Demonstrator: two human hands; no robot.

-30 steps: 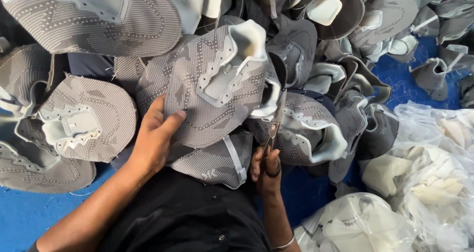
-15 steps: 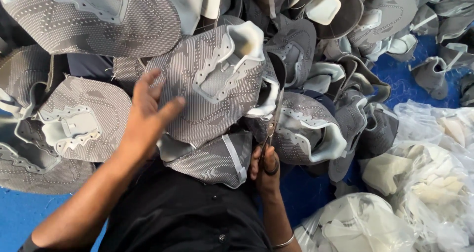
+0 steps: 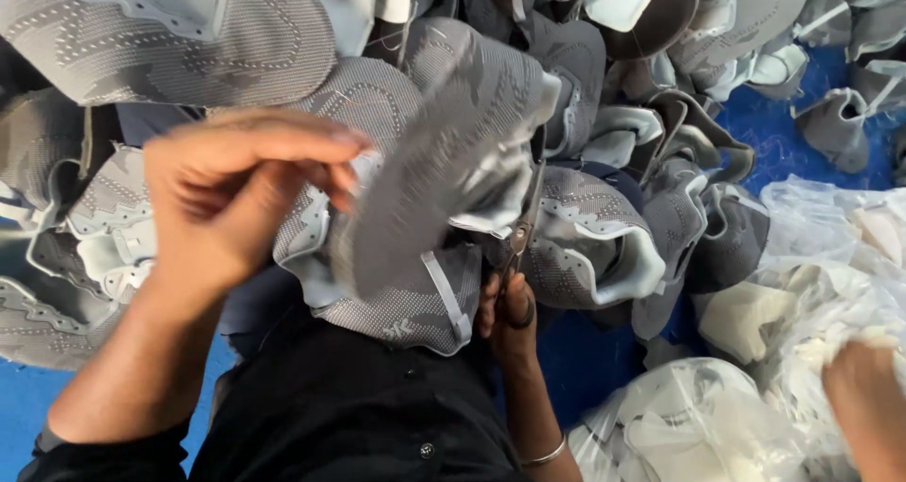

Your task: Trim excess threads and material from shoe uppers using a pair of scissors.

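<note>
- My left hand (image 3: 222, 203) pinches the edge of a grey knit shoe upper (image 3: 444, 161), lifted and blurred above the pile of uppers (image 3: 170, 38).
- My right hand (image 3: 510, 317) is closed around scissors (image 3: 519, 246), blades pointing up beside that upper.
- Another person's hand (image 3: 864, 397) rests on clear plastic bags (image 3: 812, 284) at right.
- Blue floor (image 3: 783, 123) shows between pieces.

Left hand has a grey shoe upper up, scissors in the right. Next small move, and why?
Probably steady the shoe upper near the scissors. The left hand pinches it lifted and blurred, the right hand holds the scissors upright beside its edge, so it seems too unsettled to cut.
</note>
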